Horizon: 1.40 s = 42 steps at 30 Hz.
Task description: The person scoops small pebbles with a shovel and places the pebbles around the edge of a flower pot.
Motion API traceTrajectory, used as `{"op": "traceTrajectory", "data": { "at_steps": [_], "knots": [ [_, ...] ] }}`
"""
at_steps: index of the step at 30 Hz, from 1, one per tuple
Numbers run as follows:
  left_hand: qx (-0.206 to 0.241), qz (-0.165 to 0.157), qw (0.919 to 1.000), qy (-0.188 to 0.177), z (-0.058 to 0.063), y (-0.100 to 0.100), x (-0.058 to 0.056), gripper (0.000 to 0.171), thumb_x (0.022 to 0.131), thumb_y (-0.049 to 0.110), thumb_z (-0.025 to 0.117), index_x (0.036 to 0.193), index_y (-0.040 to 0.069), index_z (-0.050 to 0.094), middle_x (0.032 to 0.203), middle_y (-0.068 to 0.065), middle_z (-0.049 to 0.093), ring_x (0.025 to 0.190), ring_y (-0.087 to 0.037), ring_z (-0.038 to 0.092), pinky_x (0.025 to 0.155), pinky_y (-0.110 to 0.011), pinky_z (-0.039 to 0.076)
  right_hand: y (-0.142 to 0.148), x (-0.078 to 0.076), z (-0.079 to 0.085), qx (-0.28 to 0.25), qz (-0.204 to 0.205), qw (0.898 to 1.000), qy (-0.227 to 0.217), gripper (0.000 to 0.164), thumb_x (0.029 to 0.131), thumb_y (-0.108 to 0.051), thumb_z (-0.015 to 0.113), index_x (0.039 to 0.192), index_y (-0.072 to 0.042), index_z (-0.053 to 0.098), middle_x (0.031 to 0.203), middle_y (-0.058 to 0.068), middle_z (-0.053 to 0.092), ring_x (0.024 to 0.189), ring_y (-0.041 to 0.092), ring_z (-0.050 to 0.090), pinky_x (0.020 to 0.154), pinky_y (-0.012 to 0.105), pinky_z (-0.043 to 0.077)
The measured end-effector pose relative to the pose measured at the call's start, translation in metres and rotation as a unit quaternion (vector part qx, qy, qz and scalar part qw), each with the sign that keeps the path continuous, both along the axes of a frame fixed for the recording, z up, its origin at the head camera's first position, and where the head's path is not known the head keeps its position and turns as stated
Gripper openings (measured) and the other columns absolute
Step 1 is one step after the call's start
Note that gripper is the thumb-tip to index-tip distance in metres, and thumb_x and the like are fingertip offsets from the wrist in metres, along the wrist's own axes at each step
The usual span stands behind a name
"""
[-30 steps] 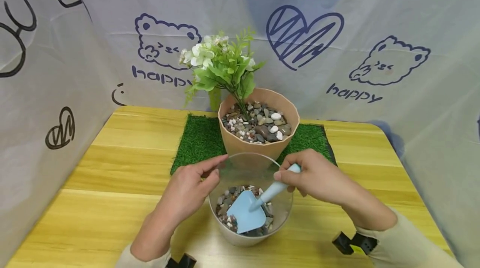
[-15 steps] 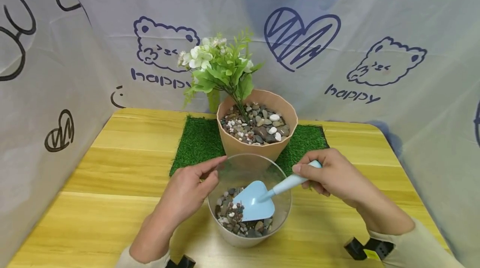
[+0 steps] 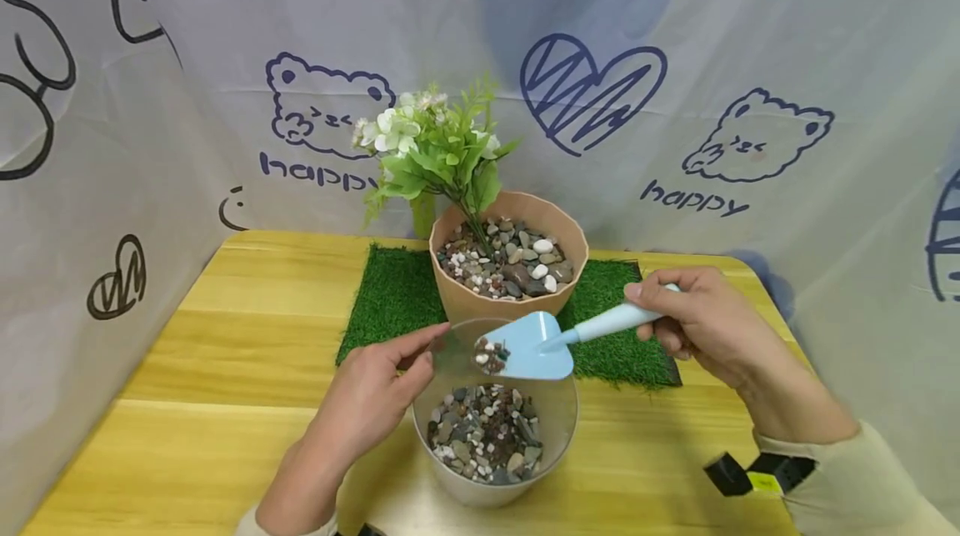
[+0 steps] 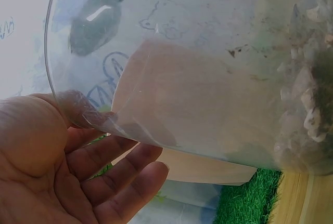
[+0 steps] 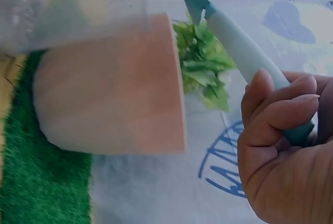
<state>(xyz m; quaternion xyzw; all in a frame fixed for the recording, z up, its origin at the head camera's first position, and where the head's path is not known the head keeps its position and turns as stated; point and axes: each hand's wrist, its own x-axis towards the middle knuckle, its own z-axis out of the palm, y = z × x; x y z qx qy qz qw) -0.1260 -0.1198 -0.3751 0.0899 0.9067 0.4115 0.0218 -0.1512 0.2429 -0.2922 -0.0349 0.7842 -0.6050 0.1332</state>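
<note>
In the head view my right hand (image 3: 693, 315) grips the pale blue handle of a small garden trowel (image 3: 536, 348). Its blade, carrying a little heap of small pebbles (image 3: 491, 355), is raised over the far rim of a clear plastic tub (image 3: 487, 493). In the right wrist view, curled fingers (image 5: 281, 115) wrap the handle. My left hand (image 3: 378, 390) holds the tub's left rim; in the left wrist view the thumb shows through the clear wall and the other fingers (image 4: 125, 174) lie outside. Mixed stones (image 3: 480, 432) cover the tub's bottom.
Behind the tub, a peach flowerpot (image 3: 495, 303) holds pebbles and a leafy plant with white flowers (image 3: 431, 140). It stands on a green turf mat (image 3: 390, 294) on the wooden table (image 3: 225, 369). A printed cloth (image 3: 450, 2) hangs around the table.
My right hand has lifted the trowel out of the stones in the tub, up and to the right, with pebbles on its blade. My left hand has stayed at the rim.
</note>
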Motion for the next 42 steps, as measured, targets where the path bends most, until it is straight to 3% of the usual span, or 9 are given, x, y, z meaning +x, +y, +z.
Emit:
{"op": "traceTrajectory", "data": {
  "at_steps": [4, 9, 12, 19, 24, 29, 34, 42],
  "knots": [
    [0.003, 0.002, 1.0, -0.006, -0.001, 0.0, 0.001, 0.044, 0.103, 0.023, 0.056, 0.143, 0.04, 0.065, 0.117, 0.006, 0.077, 0.046, -0.008, 0.038, 0.041, -0.027, 0.035, 0.007, -0.02, 0.011, -0.012, -0.042, 0.999, 0.008, 0.022, 0.106, -0.025, 0.064, 0.095, -0.009, 0.074, 0.066, 0.001, 0.068, 0.048, 0.006, 0.048, 0.045, 0.021, 0.042],
    [0.003, 0.005, 0.9999, -0.012, -0.003, 0.0, 0.004, 0.043, 0.103, 0.023, 0.057, 0.142, 0.039, 0.065, 0.117, 0.007, 0.078, 0.047, -0.008, 0.038, 0.043, -0.027, 0.037, 0.005, -0.046, 0.015, 0.076, -0.107, 0.989, 0.061, 0.035, 0.107, -0.031, 0.061, 0.109, 0.003, 0.069, 0.067, -0.004, 0.068, 0.051, 0.006, 0.051, 0.047, 0.022, 0.045],
    [0.004, 0.006, 0.9999, -0.01, -0.004, -0.001, 0.004, 0.043, 0.103, 0.023, 0.057, 0.142, 0.04, 0.066, 0.118, 0.006, 0.078, 0.047, -0.008, 0.038, 0.042, -0.027, 0.037, -0.005, -0.056, 0.015, 0.156, -0.137, 0.974, 0.095, 0.045, 0.106, -0.036, 0.061, 0.114, 0.008, 0.067, 0.069, -0.003, 0.068, 0.053, 0.008, 0.053, 0.048, 0.025, 0.046],
    [0.009, 0.003, 0.9999, -0.003, -0.005, -0.001, 0.004, 0.043, 0.104, 0.023, 0.057, 0.142, 0.039, 0.066, 0.121, 0.006, 0.077, 0.048, -0.009, 0.04, 0.042, -0.028, 0.037, -0.041, -0.062, 0.021, 0.305, -0.139, 0.927, 0.169, 0.042, 0.105, -0.04, 0.061, 0.11, -0.001, 0.073, 0.08, 0.011, 0.074, 0.051, 0.019, 0.058, 0.045, 0.031, 0.045],
    [0.015, 0.001, 0.9999, 0.001, -0.004, 0.0, 0.004, 0.043, 0.104, 0.022, 0.057, 0.142, 0.038, 0.066, 0.123, 0.009, 0.077, 0.057, -0.01, 0.051, 0.046, -0.029, 0.04, -0.053, -0.057, 0.025, 0.358, -0.146, 0.897, 0.215, 0.039, 0.105, -0.038, 0.061, 0.11, -0.002, 0.074, 0.063, 0.007, 0.062, 0.042, 0.019, 0.046, 0.04, 0.03, 0.037],
    [0.014, 0.005, 0.9999, 0.001, -0.002, -0.001, 0.004, 0.043, 0.103, 0.023, 0.057, 0.142, 0.039, 0.066, 0.121, 0.007, 0.077, 0.057, -0.012, 0.05, 0.045, -0.029, 0.04, -0.055, -0.052, 0.025, 0.378, -0.14, 0.878, 0.257, 0.038, 0.105, -0.038, 0.061, 0.106, -0.002, 0.074, 0.056, 0.003, 0.052, 0.041, 0.016, 0.039, 0.039, 0.028, 0.031],
    [0.01, 0.005, 0.9999, 0.002, -0.001, -0.001, 0.003, 0.043, 0.103, 0.024, 0.057, 0.142, 0.04, 0.066, 0.121, 0.006, 0.077, 0.05, -0.011, 0.043, 0.043, -0.028, 0.038, -0.053, -0.047, 0.025, 0.362, -0.151, 0.88, 0.269, 0.039, 0.105, -0.042, 0.061, 0.103, -0.005, 0.073, 0.056, 0.001, 0.051, 0.041, 0.016, 0.04, 0.039, 0.029, 0.031],
    [0.01, 0.0, 0.9999, 0.004, -0.001, -0.001, 0.0, 0.044, 0.103, 0.023, 0.057, 0.142, 0.04, 0.065, 0.123, 0.004, 0.077, 0.047, -0.008, 0.038, 0.042, -0.028, 0.037, -0.041, -0.03, 0.029, 0.279, -0.223, 0.886, 0.295, 0.041, 0.103, -0.044, 0.063, 0.097, -0.006, 0.077, 0.066, 0.0, 0.062, 0.047, 0.017, 0.044, 0.044, 0.029, 0.036]
  ]
}}
